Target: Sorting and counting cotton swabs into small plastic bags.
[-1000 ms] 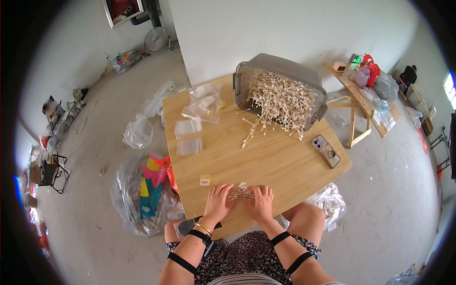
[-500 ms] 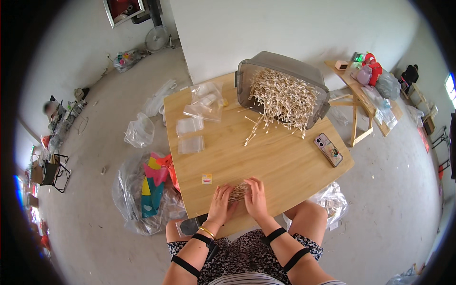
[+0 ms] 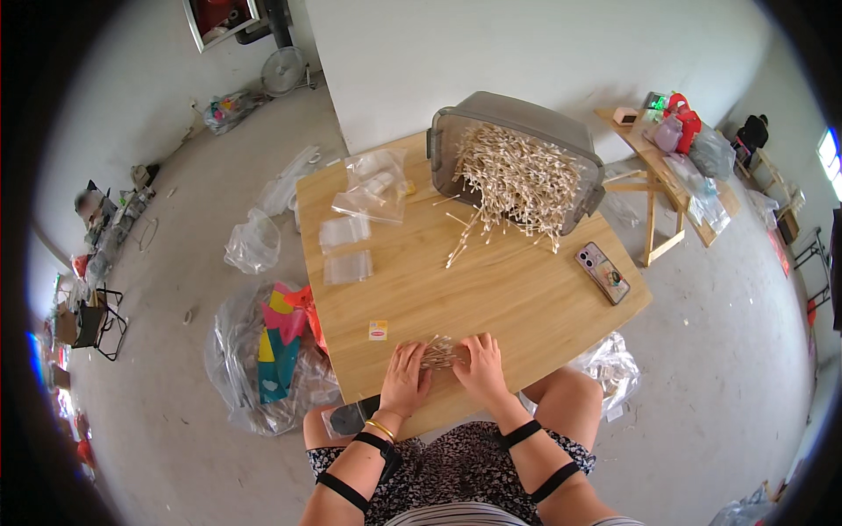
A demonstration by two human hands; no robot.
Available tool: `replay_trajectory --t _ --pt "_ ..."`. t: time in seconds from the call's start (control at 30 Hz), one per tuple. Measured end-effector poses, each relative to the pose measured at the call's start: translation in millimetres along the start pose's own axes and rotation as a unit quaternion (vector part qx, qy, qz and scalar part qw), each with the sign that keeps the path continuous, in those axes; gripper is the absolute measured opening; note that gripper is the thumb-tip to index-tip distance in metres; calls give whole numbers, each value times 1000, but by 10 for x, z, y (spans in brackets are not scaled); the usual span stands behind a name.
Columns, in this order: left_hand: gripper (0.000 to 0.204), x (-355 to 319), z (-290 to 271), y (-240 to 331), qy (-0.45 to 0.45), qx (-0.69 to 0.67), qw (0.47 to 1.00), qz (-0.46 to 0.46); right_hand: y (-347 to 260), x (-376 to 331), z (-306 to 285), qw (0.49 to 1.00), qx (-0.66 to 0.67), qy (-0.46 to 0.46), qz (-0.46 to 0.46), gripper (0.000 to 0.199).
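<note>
A small bundle of cotton swabs [image 3: 440,352] lies between my hands close to the table's near edge. My left hand [image 3: 405,379] closes round its left end, fingers bent over it. At the other end my right hand [image 3: 482,370] presses in with curled fingertips. Parts of the bundle are hidden under the fingers. Just beyond my left hand a small yellow and white label card [image 3: 378,330] lies flat. Farther off, a grey plastic bin [image 3: 500,107] rests tipped on its side, its opening toward me, with a heap of loose cotton swabs [image 3: 517,180] spilling onto the wood.
Clear plastic bags [image 3: 348,267] lie at the left of the wooden table [image 3: 491,307]. A phone [image 3: 602,273] is near the right edge. Plastic sacks [image 3: 237,359] stand on the floor to the left. A second wooden table [image 3: 653,162] holds bags at the right.
My right hand has shifted slightly right, away from my left, showing more of the swab bundle between them. The whole view has moved a little.
</note>
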State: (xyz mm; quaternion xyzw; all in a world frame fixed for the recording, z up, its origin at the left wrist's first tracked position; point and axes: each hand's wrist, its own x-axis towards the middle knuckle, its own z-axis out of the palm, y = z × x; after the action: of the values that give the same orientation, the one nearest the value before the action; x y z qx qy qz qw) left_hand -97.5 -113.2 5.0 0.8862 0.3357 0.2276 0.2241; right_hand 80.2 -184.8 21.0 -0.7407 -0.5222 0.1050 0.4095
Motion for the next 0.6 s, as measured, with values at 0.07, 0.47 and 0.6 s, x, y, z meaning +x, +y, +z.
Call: replay_trajectory --t 0.07,0.47,0.6 --pt "60 24 -14 47 -3 31 999 7 56 -70 -69 999 -34 -36 -2 23" --pt "59 13 -7 47 -25 55 998 14 118 -7 -59 993 -91 -39 -55 9" --pt "61 12 -16 -8 -27 37 999 21 95 8 -42 992 -104 -50 -51 12"
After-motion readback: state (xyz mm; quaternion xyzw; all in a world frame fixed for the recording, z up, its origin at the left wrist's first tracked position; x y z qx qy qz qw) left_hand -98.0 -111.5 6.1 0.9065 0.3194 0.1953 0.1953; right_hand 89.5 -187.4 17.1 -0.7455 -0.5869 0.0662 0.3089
